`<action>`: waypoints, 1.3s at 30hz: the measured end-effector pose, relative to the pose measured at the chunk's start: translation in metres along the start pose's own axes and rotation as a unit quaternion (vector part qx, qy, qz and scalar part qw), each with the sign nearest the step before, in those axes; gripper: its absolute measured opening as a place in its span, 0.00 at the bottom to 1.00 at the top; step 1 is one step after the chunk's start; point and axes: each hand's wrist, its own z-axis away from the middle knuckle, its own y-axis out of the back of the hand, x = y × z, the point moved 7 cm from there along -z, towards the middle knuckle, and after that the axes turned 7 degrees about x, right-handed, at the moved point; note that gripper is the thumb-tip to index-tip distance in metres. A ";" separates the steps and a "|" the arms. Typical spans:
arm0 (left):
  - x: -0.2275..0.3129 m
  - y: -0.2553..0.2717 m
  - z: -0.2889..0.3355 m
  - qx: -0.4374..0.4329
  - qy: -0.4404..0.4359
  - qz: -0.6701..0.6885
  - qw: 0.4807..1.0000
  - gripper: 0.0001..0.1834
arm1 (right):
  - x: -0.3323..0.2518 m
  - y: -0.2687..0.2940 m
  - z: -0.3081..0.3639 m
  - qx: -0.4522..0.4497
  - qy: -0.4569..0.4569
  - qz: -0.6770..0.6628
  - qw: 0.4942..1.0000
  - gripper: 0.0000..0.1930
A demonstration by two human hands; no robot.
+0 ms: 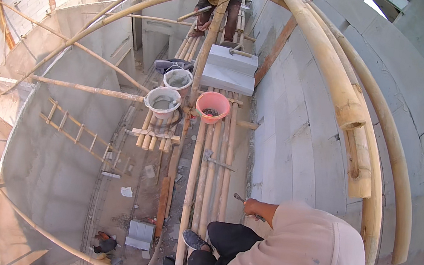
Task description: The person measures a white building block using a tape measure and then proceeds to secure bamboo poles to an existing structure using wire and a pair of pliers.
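In the head view my right hand (253, 208) is closed around a short metal tool (239, 197). Its narrow end sticks out to the left past my fingers, and its exact kind is too small to make out. The hand hovers right of the bamboo poles (209, 187), above my bent knee (233, 241). My shoe (196, 240) rests on those poles. A hammer-like tool (208, 156) lies across them farther ahead. Beyond it stands a pink bucket (213, 101) with dark things inside. My left hand does not show.
Two mortar buckets (162, 101) stand left of an upright bamboo post (210, 43). Pale blocks (229, 77) are stacked ahead. A co-worker (208, 15) sits at the far end. Thick bamboo poles (336, 85) arch along the right block wall (301, 130). Below lies a ladder (79, 132).
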 end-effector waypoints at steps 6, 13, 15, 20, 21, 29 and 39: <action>-0.031 -0.012 0.022 -0.054 0.121 -0.011 0.991 0.28 | 0.019 0.032 0.029 0.136 -0.031 -0.063 0.988 0.20; -0.043 -0.026 0.050 -0.095 0.212 -0.031 0.972 0.28 | 0.000 0.105 0.052 0.149 -0.069 -0.138 0.977 0.18; -0.042 -0.027 0.058 -0.101 0.225 -0.036 0.968 0.28 | -0.011 0.132 0.051 0.142 -0.034 -0.097 0.985 0.19; -0.029 -0.036 0.072 -0.113 0.242 -0.038 0.963 0.28 | -0.024 0.191 0.043 0.183 -0.012 -0.119 0.976 0.20; -0.025 -0.038 0.072 -0.115 0.242 -0.039 0.963 0.28 | -0.024 0.201 0.049 0.196 -0.024 -0.150 0.969 0.20; -0.010 -0.037 0.071 -0.135 0.225 -0.020 0.965 0.27 | -0.074 0.314 0.124 0.301 0.077 -0.127 0.942 0.17; 0.150 -0.112 0.089 -0.314 0.007 0.066 0.947 0.37 | -0.228 0.427 0.261 0.364 0.255 0.033 0.895 0.15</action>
